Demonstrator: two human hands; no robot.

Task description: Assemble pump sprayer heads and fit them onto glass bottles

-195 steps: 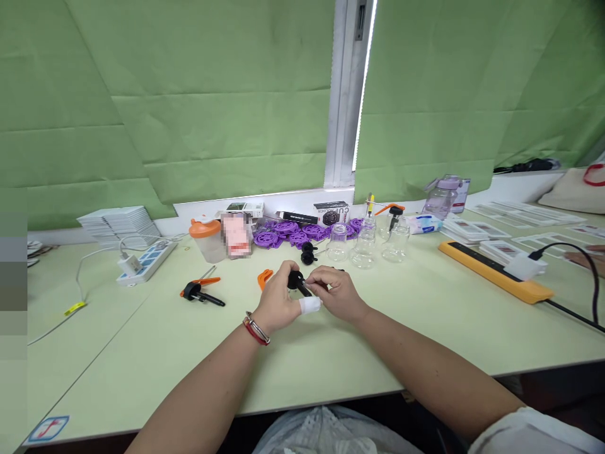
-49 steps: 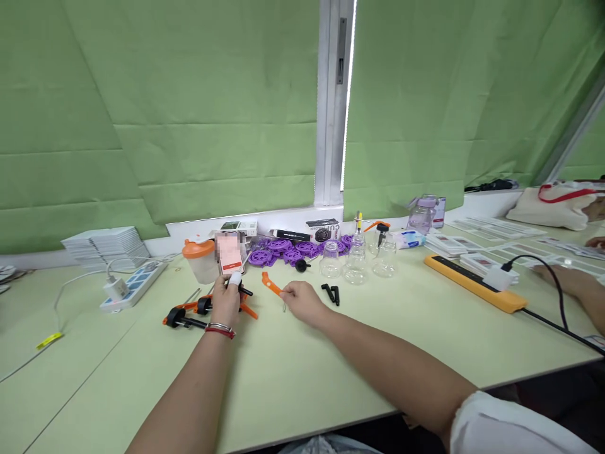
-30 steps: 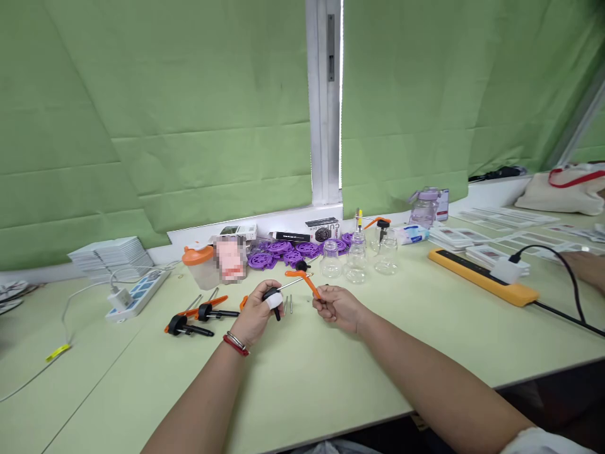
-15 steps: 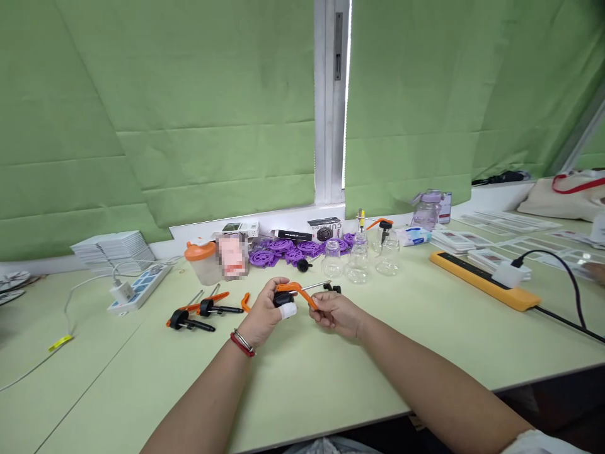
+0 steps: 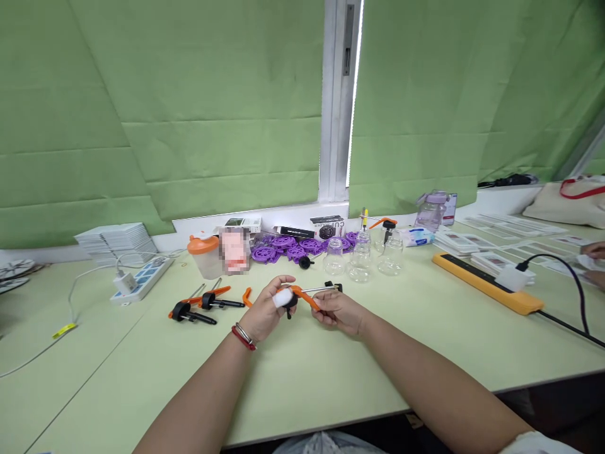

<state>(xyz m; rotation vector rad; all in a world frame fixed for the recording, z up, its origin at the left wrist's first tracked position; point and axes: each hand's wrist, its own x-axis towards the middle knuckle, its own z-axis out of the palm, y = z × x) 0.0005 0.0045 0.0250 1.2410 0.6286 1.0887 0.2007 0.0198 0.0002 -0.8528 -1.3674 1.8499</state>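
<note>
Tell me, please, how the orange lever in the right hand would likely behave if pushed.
The orange lever is probably stiff: it rises from the right hand in a clear bend without drooping. Being slim, it may be light for its length. Its bent shape suggests it would slide rather than roll.

Black part (image 5: 292, 301) half-hidden in the left hand (image 5: 267, 310)

The bent orange piece (image 5: 308, 299) looks like smooth plastic, and the thin rod (image 5: 318, 289) is shiny metal. The tabletop (image 5: 312, 384) looks smooth. The jars (image 5: 359, 268) are clear and glossy, and the bag (image 5: 564, 204) looks like dull cloth.
</note>
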